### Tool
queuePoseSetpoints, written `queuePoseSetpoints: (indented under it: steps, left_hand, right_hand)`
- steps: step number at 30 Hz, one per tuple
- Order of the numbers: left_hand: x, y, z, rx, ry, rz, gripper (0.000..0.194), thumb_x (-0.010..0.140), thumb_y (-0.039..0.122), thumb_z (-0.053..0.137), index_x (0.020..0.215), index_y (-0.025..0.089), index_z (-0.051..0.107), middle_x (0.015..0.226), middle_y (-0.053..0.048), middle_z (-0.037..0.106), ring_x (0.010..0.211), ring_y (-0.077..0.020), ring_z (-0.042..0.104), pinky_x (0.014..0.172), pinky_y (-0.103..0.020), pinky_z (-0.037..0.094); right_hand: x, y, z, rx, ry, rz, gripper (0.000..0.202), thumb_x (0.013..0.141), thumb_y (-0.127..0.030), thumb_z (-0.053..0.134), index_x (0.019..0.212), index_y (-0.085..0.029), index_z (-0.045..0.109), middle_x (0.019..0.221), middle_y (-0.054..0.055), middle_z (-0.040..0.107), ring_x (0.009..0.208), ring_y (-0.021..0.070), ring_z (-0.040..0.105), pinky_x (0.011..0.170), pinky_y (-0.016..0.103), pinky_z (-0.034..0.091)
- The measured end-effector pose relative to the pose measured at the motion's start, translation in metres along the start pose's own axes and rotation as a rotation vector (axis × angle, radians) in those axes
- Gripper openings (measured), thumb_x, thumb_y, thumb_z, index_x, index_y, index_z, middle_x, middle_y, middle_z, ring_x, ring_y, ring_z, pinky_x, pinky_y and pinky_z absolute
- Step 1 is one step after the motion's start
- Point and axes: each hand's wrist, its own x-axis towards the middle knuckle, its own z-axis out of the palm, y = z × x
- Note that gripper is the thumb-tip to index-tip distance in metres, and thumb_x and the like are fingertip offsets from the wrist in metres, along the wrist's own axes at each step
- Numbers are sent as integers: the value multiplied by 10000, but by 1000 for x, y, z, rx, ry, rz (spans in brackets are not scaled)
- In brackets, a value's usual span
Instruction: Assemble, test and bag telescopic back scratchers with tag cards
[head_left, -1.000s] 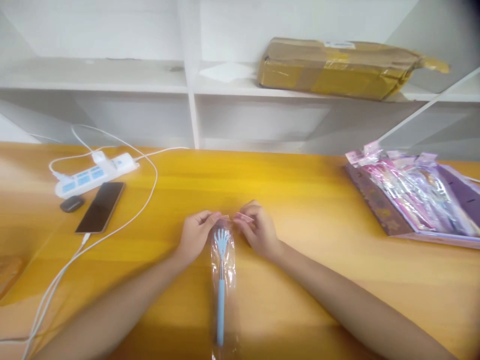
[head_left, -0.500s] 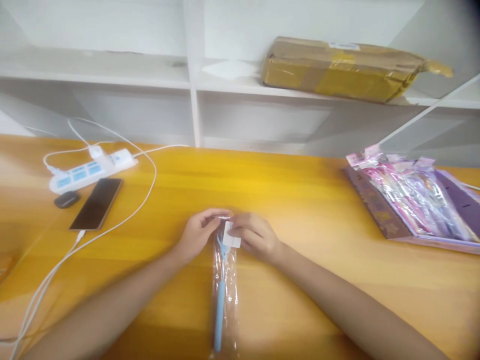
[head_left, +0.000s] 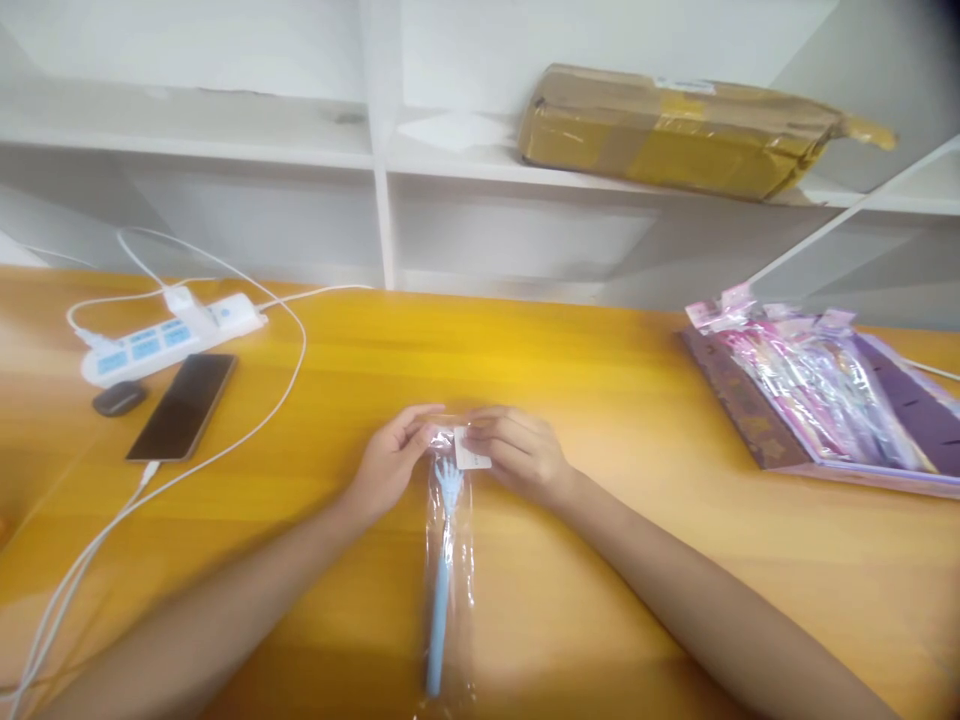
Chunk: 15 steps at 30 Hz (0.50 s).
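Observation:
A clear plastic bag (head_left: 461, 560) lies lengthwise on the wooden table (head_left: 600, 600). Inside it is a blue stick (head_left: 439, 620) with a hand-shaped head (head_left: 448, 480) at the far end. My left hand (head_left: 390, 460) pinches the left side of the bag's top edge. Between the fingers of my right hand (head_left: 525, 452) is a small white card (head_left: 472, 449), at the right side of the bag's top; whether these fingers also grip the plastic is hidden.
At the left are a white power strip (head_left: 176, 338), a phone (head_left: 184, 408), a small black case (head_left: 120, 398) and looping white cables. A purple box (head_left: 765, 430) with several wrapped items stands right. A taped parcel (head_left: 675, 135) rests on the white shelf (head_left: 187, 130).
The white card and my right hand have shifted slightly up and right. The hand-shaped head, partly covered before, now shows fully. The whole view has moved a little.

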Motion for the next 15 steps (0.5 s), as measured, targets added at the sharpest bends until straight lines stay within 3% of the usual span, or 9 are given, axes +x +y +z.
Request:
queuePoseSetpoints:
  steps: [8,12,15]
  left_hand:
    - [-6,5,4,-5,-62,3,556,1013,475,636,1502,245,507,1217,-104,775,1153,-269,726,1069,-411,522]
    - [-8,1,9,-70,-104,5,672,1005,329,664,1601,302,354,1281,-95,735,1126,-232,731,1067,-399,539]
    - [-7,-4,12,-87,-140,44,629,1021,262,618,1597,325,372,1340,-106,693,1094,-217,732,1069,-428,555]
  right_hand:
    - [-5,-3,4,82,-16,54,311,974,-75,639,1252,-206,690,1102,124,756,1174,258,730,912,392,657]
    - [-3,-3,7,190,123,272,300,956,-77,678,1208,-239,695,1078,102,735,1053,218,737,874,375,639]
    - [2,-1,7,260,180,494,146,972,-136,680,1076,-236,705,961,62,708,889,184,694,788,350,602]
